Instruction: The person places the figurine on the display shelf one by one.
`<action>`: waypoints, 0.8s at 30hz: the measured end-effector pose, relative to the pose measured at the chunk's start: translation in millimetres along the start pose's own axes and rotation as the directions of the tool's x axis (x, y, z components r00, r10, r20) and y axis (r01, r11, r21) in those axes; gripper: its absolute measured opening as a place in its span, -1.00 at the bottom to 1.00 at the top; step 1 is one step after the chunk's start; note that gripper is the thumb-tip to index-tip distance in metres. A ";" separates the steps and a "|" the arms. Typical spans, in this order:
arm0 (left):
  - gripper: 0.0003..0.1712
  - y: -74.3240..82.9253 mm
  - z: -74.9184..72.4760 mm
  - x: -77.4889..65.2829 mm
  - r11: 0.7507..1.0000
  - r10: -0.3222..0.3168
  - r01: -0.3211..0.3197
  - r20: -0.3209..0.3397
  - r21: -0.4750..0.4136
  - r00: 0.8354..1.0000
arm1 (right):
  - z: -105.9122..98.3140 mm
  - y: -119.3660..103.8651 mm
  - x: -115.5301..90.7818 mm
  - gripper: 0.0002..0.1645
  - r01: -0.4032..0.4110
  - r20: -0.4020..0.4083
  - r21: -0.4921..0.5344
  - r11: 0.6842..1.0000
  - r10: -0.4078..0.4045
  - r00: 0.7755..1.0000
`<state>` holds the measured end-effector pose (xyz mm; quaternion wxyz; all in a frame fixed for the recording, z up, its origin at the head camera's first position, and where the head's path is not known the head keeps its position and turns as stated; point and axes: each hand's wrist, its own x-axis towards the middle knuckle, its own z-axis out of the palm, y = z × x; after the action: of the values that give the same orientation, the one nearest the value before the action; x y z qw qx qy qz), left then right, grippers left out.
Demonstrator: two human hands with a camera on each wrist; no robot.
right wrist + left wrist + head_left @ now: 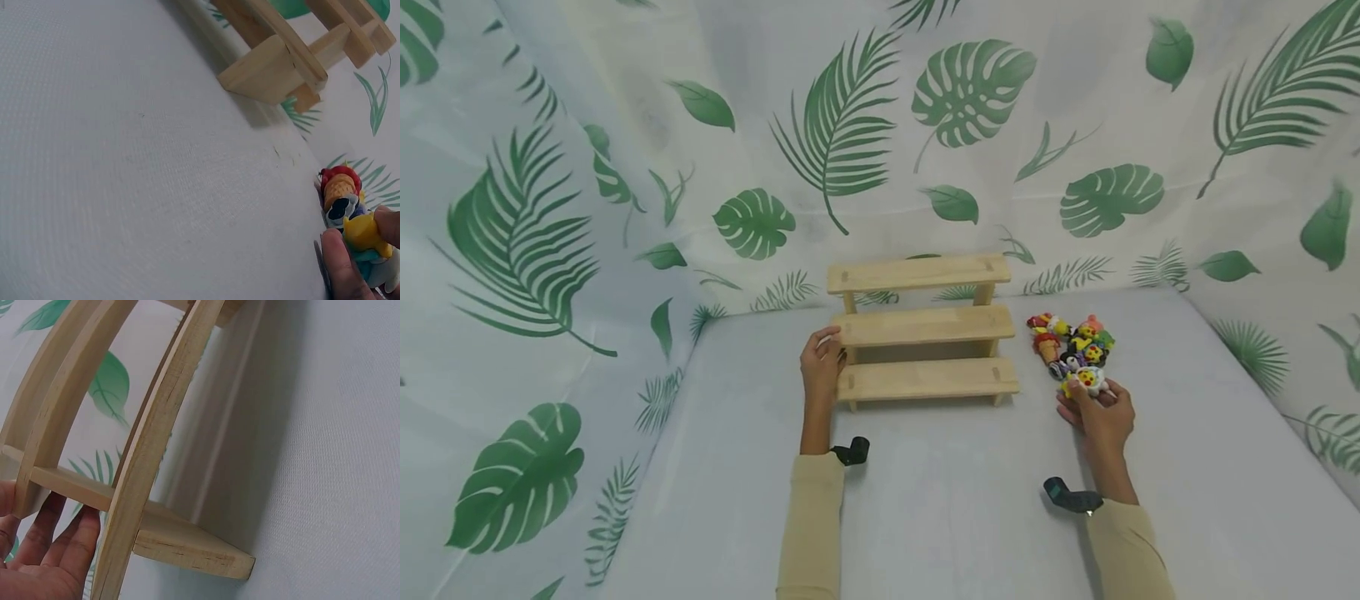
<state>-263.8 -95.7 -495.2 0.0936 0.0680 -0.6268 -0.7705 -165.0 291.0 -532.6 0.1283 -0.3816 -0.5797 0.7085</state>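
A three-step wooden display stand (925, 327) stands on the white surface in front of the leafy backdrop. At its left end my left hand (823, 358) grips the middle step; in the left wrist view the fingers (81, 540) lie under that step's end and support. To the stand's right my right hand (1103, 417) pinches a small yellow and white figurine (1086, 382), which shows yellow and teal parts (365, 234) in the right wrist view. Just beyond it sits a cluster of colourful figurines (1084, 333), among them an ice-cream-cone figurine (1047, 346).
White cloth printed with green leaves (925, 167) hangs behind and along both sides. The white tabletop (955, 500) spreads in front of the stand. A small black camera (852, 451) is strapped to the left wrist and another camera (1070, 497) to the right.
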 end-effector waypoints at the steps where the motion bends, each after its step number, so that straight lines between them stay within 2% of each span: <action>1: -0.80 0.1 0.2 0.3 1.000 0.000 0.000 0.002 -0.001 1.000 | 0.3 0.4 0.0 -0.09 0.008 -0.002 -0.001 1.000 -0.008 1.000; 7: -0.75 -0.7 0.9 1.5 1.000 -0.004 0.004 0.004 -0.012 1.000 | 3.8 0.8 -2.9 -0.13 0.041 -0.029 -0.071 0.997 -0.043 0.999; 10: -0.75 -1.5 1.0 1.8 1.000 -0.009 0.009 0.002 -0.023 1.000 | 4.1 -0.4 -5.5 -0.14 0.042 -0.028 -0.074 0.996 -0.044 0.999; 12: -0.76 -1.2 1.0 1.6 1.000 -0.012 0.012 -0.005 -0.023 1.000 | 2.9 -1.6 -6.6 -0.12 0.026 -0.017 -0.017 1.000 -0.026 1.000; 15: -0.77 -0.8 2.0 1.0 1.000 -0.017 0.017 0.000 -0.016 1.000 | -3.4 -4.0 -7.2 -0.08 -0.016 -0.007 0.147 0.989 0.017 1.000; 16: -0.78 -0.6 2.4 0.6 1.000 -0.018 0.018 0.006 -0.014 1.000 | -6.4 -4.6 -7.0 -0.05 -0.028 -0.005 0.203 0.979 0.030 1.000; 19: -0.79 -0.2 3.2 -0.2 1.000 -0.010 0.010 0.015 -0.001 1.000 | -13.8 -6.6 -6.5 0.01 -0.070 0.008 0.380 0.922 0.072 0.997; 24: -0.78 1.6 1.7 -0.2 1.000 0.005 -0.005 -0.007 0.007 1.000 | -16.5 -8.3 -8.5 0.03 -0.132 0.099 0.560 0.818 0.092 0.991</action>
<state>-263.9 -94.4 -493.3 0.0976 0.0694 -0.6294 -0.7678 -150.0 300.0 -522.3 0.1739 -0.3357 -0.3244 0.8670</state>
